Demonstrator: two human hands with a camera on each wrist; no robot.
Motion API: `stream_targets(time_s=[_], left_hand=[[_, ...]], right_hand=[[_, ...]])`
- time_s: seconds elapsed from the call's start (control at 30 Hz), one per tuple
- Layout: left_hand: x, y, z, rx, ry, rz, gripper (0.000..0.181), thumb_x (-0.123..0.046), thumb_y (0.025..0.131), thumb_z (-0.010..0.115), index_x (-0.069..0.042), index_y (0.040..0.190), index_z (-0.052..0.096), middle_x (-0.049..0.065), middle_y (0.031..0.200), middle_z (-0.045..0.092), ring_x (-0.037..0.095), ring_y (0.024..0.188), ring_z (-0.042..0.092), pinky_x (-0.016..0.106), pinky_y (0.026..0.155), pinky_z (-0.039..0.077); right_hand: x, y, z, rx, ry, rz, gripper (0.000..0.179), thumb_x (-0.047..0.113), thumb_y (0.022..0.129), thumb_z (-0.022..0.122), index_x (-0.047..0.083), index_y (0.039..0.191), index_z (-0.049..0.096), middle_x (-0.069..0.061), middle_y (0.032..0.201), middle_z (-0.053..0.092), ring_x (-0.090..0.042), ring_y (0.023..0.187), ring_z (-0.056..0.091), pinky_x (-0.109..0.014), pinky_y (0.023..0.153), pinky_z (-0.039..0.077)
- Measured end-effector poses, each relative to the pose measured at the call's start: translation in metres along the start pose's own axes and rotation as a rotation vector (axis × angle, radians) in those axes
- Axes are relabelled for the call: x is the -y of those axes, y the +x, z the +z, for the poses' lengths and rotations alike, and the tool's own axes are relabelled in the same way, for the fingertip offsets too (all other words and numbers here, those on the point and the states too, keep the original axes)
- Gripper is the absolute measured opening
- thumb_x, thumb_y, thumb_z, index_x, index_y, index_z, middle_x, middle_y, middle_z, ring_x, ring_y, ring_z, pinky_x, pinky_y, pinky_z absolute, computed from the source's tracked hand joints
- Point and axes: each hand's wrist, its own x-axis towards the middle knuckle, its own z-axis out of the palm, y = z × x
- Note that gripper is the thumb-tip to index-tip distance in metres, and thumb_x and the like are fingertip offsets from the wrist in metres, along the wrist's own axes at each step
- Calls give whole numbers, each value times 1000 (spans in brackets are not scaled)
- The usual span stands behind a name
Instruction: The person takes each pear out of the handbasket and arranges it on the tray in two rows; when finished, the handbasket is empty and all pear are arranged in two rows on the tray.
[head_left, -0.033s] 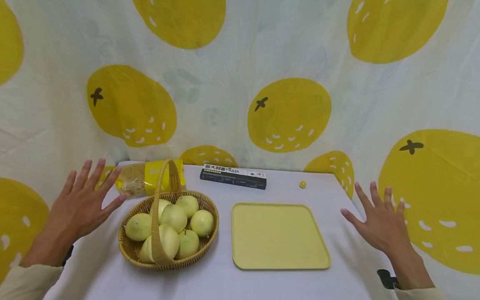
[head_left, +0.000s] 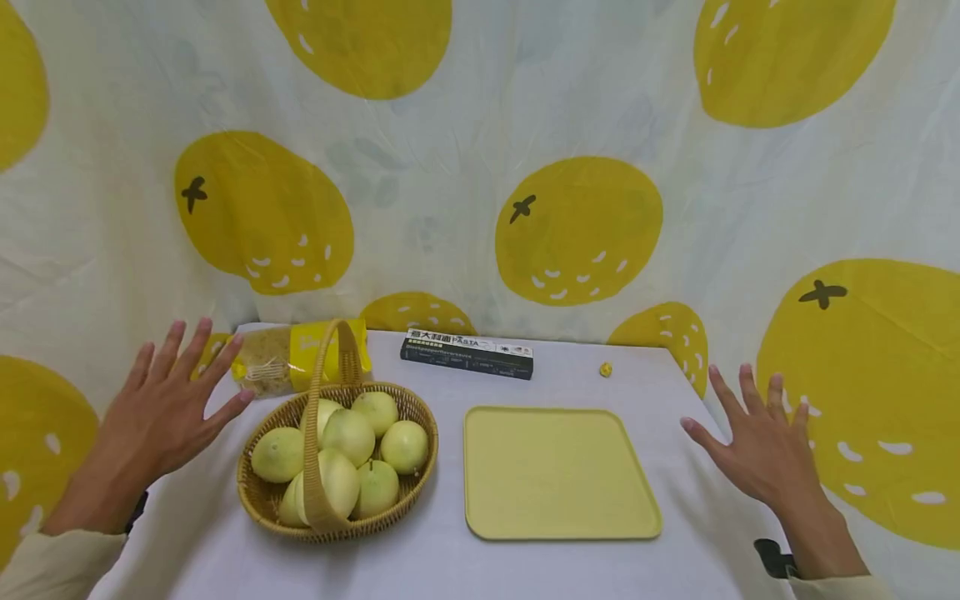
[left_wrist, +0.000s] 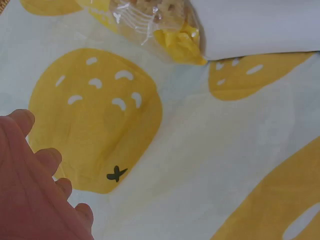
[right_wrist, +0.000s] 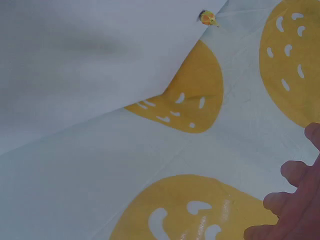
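Note:
My left hand [head_left: 168, 404], fingers spread and holding nothing, is raised at the left of the head view. Just right of it stands a wicker basket [head_left: 408, 508] with a tall arched handle, filled with several pale green round fruits [head_left: 348, 436]. Behind the basket lies a clear and yellow food bag [head_left: 266, 358], partly hidden by the handle. Over at the right, my right hand [head_left: 768, 450] is also raised with spread fingers and nothing in it. Nearest to it is a flat yellow tray [head_left: 558, 472]. Both wrist views show the fingers apart from any object.
A dark pasta box [head_left: 467, 358] lies near the table's back edge. To its right sits a tiny yellow item [head_left: 605, 369], also visible in the right wrist view. A curtain [head_left: 427, 225] printed with large yellow fruit hangs behind and beside the white table [head_left: 420, 571].

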Motion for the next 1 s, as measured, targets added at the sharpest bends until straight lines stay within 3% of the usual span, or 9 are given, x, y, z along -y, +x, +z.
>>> stream_targets(time_s=[0.2,0.3,0.4,0.53,0.63,0.77,0.83,0.9,1.0], left_hand=[[-2,-1,2,-11,-12,8,81,-59,106,51,-23,172,20,22,178,11,44,166,-2,59,133,-14],[-4,-2,6,6,-67,5,80,-56,107,52,-21,172,21,26,176,18,50,163,7,65,133,-6],[-7,-2,11,41,-192,-1,76,-49,109,54,-15,170,26,35,169,29,59,156,21,72,130,9],[-9,-4,20,81,-410,-10,68,-37,110,57,-9,167,33,42,159,40,66,145,34,80,120,23],[-10,-8,26,118,-548,-25,64,-31,112,56,-9,167,34,40,159,42,66,143,37,82,116,26],[-11,-16,32,202,-677,-92,62,-34,114,50,-17,169,30,31,167,36,63,146,36,82,111,31],[-11,-20,35,239,-723,-122,60,-36,115,48,-22,170,29,25,170,35,55,152,35,63,122,39],[-10,-24,39,254,-769,-129,58,-36,115,46,-23,169,31,23,170,38,27,157,38,32,120,45],[-8,-31,47,261,-864,-120,55,-29,116,46,-18,168,34,24,166,43,-12,141,43,2,97,40]], right_hand=[[2,-1,4,-16,-2,0,97,72,99,54,30,173,7,-31,174,9,-66,156,-2,-90,116,-4],[8,-2,6,-33,28,12,97,69,99,57,29,173,10,-31,174,10,-67,155,5,-87,119,1],[17,-1,7,-76,85,4,94,64,98,61,26,172,17,-33,172,18,-67,153,17,-85,119,13],[34,2,8,-151,175,-33,90,55,98,68,24,171,25,-32,168,33,-63,146,35,-85,108,28],[49,4,11,-195,219,-63,91,50,97,72,25,171,26,-28,166,40,-59,141,43,-83,104,35],[68,6,17,-259,294,-114,91,40,94,78,24,169,31,-20,165,47,-53,136,50,-77,102,41],[76,7,20,-290,344,-144,90,34,91,80,23,168,34,-17,164,49,-49,137,51,-74,104,42],[86,8,23,-306,393,-171,91,29,89,83,22,167,36,-14,164,51,-45,139,52,-70,106,43],[101,9,27,-311,453,-204,92,26,88,84,21,167,38,-13,163,52,-41,137,53,-64,107,44]])
